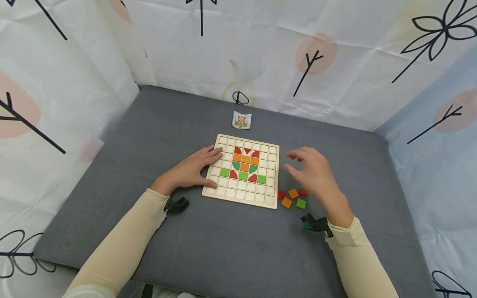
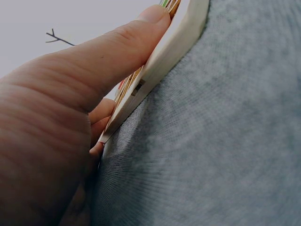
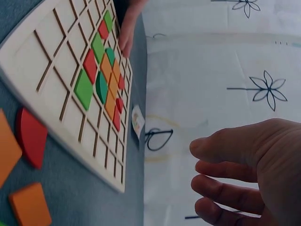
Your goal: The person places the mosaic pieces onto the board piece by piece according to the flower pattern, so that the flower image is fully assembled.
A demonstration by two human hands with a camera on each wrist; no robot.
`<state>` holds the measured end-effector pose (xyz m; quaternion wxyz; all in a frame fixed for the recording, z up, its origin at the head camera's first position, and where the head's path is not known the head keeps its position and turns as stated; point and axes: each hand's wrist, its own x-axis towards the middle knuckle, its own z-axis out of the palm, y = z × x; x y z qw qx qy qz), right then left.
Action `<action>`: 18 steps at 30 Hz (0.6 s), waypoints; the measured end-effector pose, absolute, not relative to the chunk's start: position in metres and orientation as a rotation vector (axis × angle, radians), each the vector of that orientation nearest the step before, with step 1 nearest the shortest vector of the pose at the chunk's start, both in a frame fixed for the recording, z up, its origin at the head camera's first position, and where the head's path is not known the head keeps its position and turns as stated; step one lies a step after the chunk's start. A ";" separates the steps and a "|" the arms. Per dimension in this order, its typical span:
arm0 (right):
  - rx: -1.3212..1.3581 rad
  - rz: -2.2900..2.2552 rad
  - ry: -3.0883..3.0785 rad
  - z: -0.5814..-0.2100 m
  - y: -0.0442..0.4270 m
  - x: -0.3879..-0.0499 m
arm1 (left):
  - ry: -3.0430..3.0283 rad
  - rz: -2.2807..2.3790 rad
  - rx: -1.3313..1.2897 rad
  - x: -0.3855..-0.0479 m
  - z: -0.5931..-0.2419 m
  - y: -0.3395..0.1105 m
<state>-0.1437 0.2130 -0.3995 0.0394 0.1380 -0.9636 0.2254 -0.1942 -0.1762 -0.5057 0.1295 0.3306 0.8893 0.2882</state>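
Observation:
A pale wooden grid board (image 1: pixel 246 194) lies on the grey table, with red, orange and green tiles (image 1: pixel 245 159) set in its middle cells. My left hand (image 1: pixel 191 167) rests on the board's left side, thumb and fingers spread over its rim. In the left wrist view the thumb (image 2: pixel 117 44) lies along the board's edge (image 2: pixel 164 56). My right hand (image 1: pixel 314 171) hovers to the right of the board, fingers loosely bent. Nothing shows between its thumb and fingers (image 3: pixel 228 193) in the right wrist view. Below it lie loose tiles: red (image 1: pixel 281 194), orange (image 1: pixel 286 202) and green (image 1: pixel 301 203).
A small pattern card (image 1: pixel 242 120) with a coloured design lies behind the board. Another orange tile (image 1: pixel 293 193) and a partly hidden red tile (image 1: pixel 303 192) sit in the loose group. Printed white cloth (image 1: pixel 268 62) hangs around the table (image 1: pixel 231 244).

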 end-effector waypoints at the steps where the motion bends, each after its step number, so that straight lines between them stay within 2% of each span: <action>1: 0.418 0.693 -2.949 -0.400 0.217 -0.143 | 2.584 0.839 0.960 -0.194 -0.506 -0.176; 18: 0.380 0.651 -2.978 -0.406 0.278 -0.130 | 2.579 0.848 0.942 -0.192 -0.503 -0.176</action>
